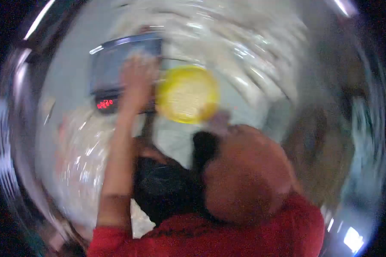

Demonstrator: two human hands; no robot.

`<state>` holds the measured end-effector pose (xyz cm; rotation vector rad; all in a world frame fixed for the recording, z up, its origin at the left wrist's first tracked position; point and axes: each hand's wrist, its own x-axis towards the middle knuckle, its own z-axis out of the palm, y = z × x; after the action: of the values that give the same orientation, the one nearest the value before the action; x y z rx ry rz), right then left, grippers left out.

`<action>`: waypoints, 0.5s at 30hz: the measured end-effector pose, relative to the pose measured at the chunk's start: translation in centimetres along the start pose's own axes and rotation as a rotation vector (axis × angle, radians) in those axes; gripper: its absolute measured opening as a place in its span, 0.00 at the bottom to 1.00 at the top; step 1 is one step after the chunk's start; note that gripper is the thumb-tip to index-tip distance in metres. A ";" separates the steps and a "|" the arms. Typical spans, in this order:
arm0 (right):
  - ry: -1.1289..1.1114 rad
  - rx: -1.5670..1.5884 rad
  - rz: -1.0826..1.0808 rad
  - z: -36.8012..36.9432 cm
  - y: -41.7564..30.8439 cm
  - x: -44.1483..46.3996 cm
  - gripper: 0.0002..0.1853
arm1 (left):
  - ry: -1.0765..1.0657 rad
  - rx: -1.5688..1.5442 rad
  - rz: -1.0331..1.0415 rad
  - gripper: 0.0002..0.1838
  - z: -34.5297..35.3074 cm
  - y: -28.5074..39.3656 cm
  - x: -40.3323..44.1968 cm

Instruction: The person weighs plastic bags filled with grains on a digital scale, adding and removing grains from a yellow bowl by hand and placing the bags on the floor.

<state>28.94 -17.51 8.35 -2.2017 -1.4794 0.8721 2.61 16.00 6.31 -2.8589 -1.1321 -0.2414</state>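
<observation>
Head cam, heavy blur. Nearest: red sleeves [253,237]. Right hand [218,120] at the near right rim of the yellow bowl [165,100]; grip can't be told. Keep that rim level so the contents don't spill. Bowl is round, bright, pale stuff inside, just right of the scale [107,66]. Left hand [137,77] over the scale, grip unreadable too; keep its weight off the plate or the red digits skew. Farther: shiny pale sheeting [257,47].

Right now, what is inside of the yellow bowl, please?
A pale surface shows inside the yellow bowl; blur hides whether it is contents or bare bottom. The right hand covers a little of its near edge.
</observation>
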 end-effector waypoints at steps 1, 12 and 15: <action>-0.084 -0.093 0.089 -0.3 2.4 -1.9 0.20 | 0.006 -0.071 0.028 0.33 0.7 -1.7 0.6; -0.120 -0.050 0.279 3.0 9.3 -17.2 0.25 | 0.276 0.036 0.369 0.41 -0.3 -0.3 0.7; -0.122 0.038 0.293 5.9 6.9 -18.6 0.29 | 0.284 -0.079 0.481 0.40 0.5 -0.1 -0.8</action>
<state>24.95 -37.58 5.34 -2.4128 -1.1948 1.1353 2.04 15.60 5.68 -2.9247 -0.3796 -0.6431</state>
